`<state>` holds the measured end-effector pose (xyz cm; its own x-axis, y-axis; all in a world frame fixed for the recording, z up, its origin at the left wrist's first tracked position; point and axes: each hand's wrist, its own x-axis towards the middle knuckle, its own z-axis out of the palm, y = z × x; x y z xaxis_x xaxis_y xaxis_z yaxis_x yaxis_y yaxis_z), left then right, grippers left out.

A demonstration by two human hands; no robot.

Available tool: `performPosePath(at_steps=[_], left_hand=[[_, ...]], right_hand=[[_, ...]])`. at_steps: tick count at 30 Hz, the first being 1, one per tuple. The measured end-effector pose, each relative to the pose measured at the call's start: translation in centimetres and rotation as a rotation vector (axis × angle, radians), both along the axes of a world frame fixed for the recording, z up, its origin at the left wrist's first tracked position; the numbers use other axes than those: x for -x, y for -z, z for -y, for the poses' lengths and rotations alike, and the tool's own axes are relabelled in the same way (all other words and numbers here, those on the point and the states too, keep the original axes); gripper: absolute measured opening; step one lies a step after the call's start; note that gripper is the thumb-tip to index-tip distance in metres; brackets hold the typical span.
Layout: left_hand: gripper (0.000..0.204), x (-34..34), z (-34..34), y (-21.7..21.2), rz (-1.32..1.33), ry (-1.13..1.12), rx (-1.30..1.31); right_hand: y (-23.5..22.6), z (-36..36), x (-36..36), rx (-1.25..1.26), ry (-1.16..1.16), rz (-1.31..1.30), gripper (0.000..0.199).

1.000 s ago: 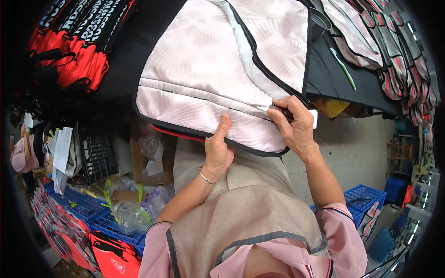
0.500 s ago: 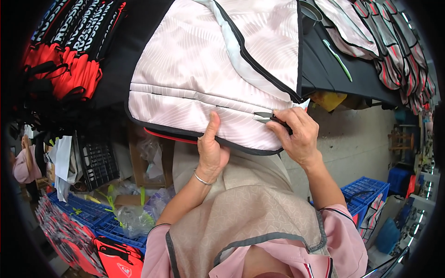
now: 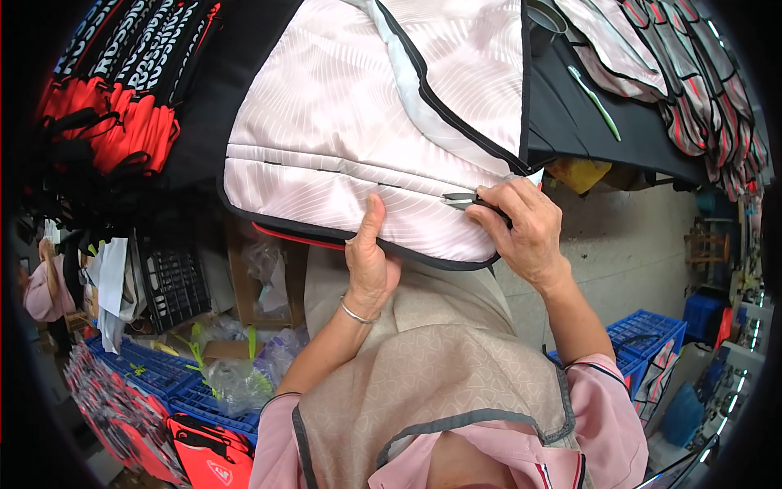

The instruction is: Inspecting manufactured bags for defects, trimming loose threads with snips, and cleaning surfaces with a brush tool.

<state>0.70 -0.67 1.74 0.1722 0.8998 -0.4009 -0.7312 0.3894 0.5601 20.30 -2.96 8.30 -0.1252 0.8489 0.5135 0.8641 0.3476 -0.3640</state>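
Note:
A pale pink patterned fabric panel (image 3: pixel 326 98) with black edging lies across the table edge and over my lap. A black zipper (image 3: pixel 456 114) runs slantwise down it, and a stitched seam crosses its lower part. My left hand (image 3: pixel 371 257) grips the near edge of the panel, thumb on top and fingers hidden beneath. In my right hand (image 3: pixel 525 224) is a small pair of thread snips (image 3: pixel 461 200), blades pointing left at the seam. A red strip shows under the panel's near edge.
Black-and-red bags (image 3: pixel 122 106) are piled at the far left. A green-and-white toothbrush (image 3: pixel 595 102) lies on the black table cover, with more pink and grey pieces (image 3: pixel 684 90) beyond. Blue crates (image 3: pixel 643 338) stand low on both sides. Another person (image 3: pixel 47 289) is at the far left.
The snips' blades have come closer together and turned slightly, and my right hand has shifted a little. My left hand stays nearly in place.

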Motion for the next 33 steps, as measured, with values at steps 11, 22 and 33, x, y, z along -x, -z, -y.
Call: performPosePath(at_steps=[11,22,33], left_hand=[[0.057,0.1,-0.2,0.4,-0.056,-0.022,-0.009],[0.054,0.3,-0.4,0.9,-0.034,-0.014,-0.024],[0.054,0.4,-0.5,0.9,-0.030,-0.012,-0.007]], right_hand=[[0.5,-0.2,-0.3,0.049,-0.007,-0.080,0.022],[0.1,-0.3,-0.1,0.117,0.016,-0.048,0.021],[0.3,-0.9,-0.6,0.166,0.021,-0.075,0.021]])
